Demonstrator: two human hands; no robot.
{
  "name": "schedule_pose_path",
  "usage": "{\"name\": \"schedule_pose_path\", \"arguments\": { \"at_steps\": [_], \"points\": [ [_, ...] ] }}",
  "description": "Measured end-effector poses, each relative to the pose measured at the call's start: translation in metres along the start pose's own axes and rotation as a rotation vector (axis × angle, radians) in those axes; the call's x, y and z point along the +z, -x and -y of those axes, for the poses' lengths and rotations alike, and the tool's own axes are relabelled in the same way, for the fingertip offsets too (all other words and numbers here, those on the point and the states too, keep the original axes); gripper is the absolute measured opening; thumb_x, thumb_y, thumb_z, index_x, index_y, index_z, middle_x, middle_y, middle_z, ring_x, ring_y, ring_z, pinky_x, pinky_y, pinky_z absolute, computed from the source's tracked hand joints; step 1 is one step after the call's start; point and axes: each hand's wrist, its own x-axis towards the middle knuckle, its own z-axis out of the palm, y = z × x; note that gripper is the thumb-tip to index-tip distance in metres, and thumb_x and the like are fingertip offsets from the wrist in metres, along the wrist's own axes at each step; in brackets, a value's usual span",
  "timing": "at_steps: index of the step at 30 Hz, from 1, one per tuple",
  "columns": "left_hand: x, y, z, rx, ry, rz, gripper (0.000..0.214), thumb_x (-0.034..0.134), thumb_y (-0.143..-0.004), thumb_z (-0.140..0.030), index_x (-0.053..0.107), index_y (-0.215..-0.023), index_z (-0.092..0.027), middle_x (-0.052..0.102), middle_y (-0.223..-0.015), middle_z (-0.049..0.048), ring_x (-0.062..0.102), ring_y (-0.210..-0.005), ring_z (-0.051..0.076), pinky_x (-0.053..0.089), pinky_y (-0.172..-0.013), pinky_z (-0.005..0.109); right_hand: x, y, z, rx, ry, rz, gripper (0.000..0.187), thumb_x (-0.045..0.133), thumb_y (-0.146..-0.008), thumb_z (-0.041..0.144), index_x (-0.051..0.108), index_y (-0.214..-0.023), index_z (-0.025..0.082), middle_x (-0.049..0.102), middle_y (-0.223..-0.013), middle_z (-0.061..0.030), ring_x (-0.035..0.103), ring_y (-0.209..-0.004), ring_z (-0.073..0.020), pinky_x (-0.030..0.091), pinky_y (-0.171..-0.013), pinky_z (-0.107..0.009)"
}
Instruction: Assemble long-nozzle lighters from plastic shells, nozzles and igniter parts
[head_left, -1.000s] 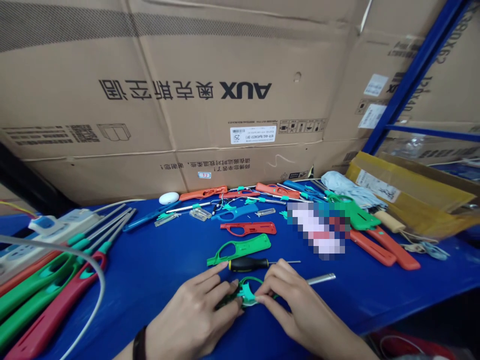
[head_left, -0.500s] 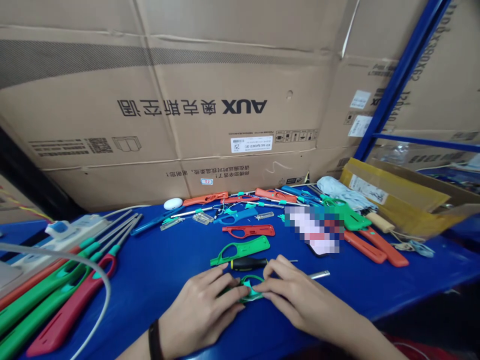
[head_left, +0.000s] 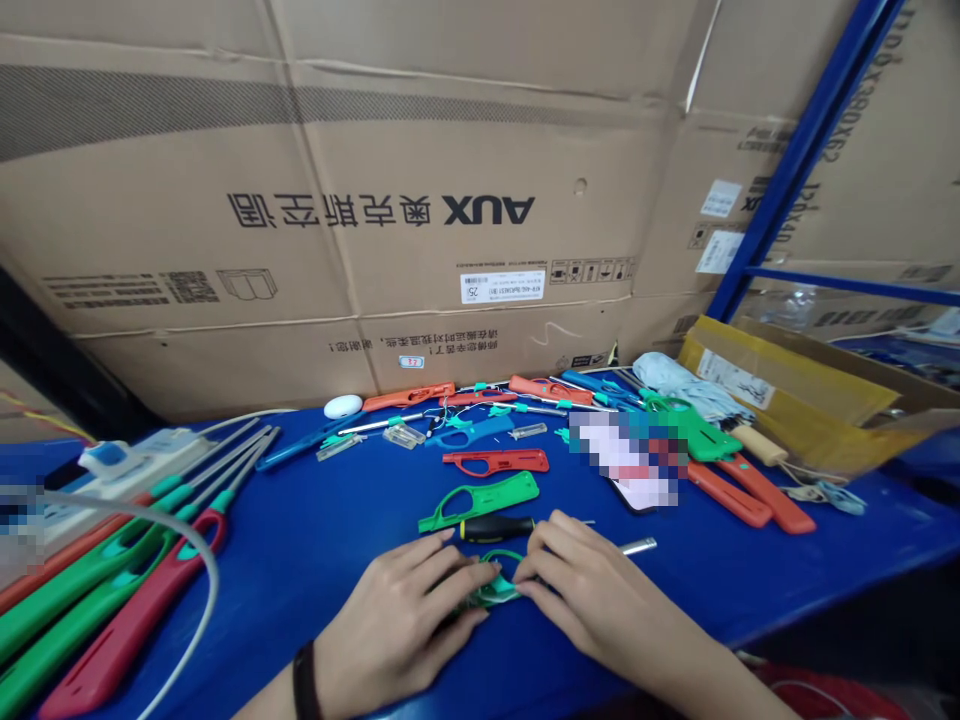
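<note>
A green long-nosed lighter lies opened on the blue table under both hands, its metal tube sticking out past the right fingers. My left hand grips its body, thumb and fingers closed round it. With its fingertips pinched, my right hand touches the teal trigger; the fingers hide much of the inside. Just beyond lies a black and yellow screwdriver. Behind that are a green lighter shell and a red lighter shell.
Whole lighters and a white power strip stand at left under a grey cable. Lighter parts are strewn along the back. At right are a blurred phone, orange handles and a yellow-taped box.
My right fingertips have drawn slightly back from the middle of the lighter, and the teal trigger shows more. The left hand keeps its grip. The view has shifted slightly.
</note>
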Motion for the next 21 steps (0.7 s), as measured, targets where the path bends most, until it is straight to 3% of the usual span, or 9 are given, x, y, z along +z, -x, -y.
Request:
{"name": "schedule_pose_path", "arguments": {
  "at_steps": [6,11,21],
  "points": [
    [0.000,0.001,0.000,-0.044,0.026,0.036,0.023,0.054,-0.087,-0.024,0.059,-0.110,-0.024,0.067,-0.089,0.0024,0.065,-0.080,0.017,0.055,-0.079,0.031,0.015,0.005,-0.004,-0.055,0.089,0.018,0.011,0.049,-0.089,0.011,0.058,-0.089,0.017,0.062,-0.087,-0.0032,0.057,-0.084,-0.0202,0.046,-0.081,-0.037],
    [0.001,0.002,0.001,-0.063,0.035,0.041,0.024,0.054,-0.087,-0.026,0.059,-0.111,-0.024,0.066,-0.088,0.0024,0.065,-0.080,0.017,0.055,-0.075,0.031,0.028,0.012,-0.007,-0.116,0.047,-0.105,0.019,0.039,-0.092,0.008,0.055,-0.092,0.017,0.063,-0.091,-0.0022,0.056,-0.088,-0.0167,0.037,-0.095,-0.041],
    [0.002,0.003,0.003,-0.067,0.013,0.037,0.030,0.054,-0.088,-0.030,0.057,-0.117,-0.022,0.067,-0.091,0.0041,0.065,-0.083,0.018,0.055,-0.076,0.032,0.024,0.011,-0.009,-0.105,-0.075,-0.146,0.017,0.043,-0.092,0.010,0.057,-0.091,0.020,0.065,-0.089,0.0003,0.058,-0.084,-0.0142,0.036,-0.093,-0.038]
  ]
}}
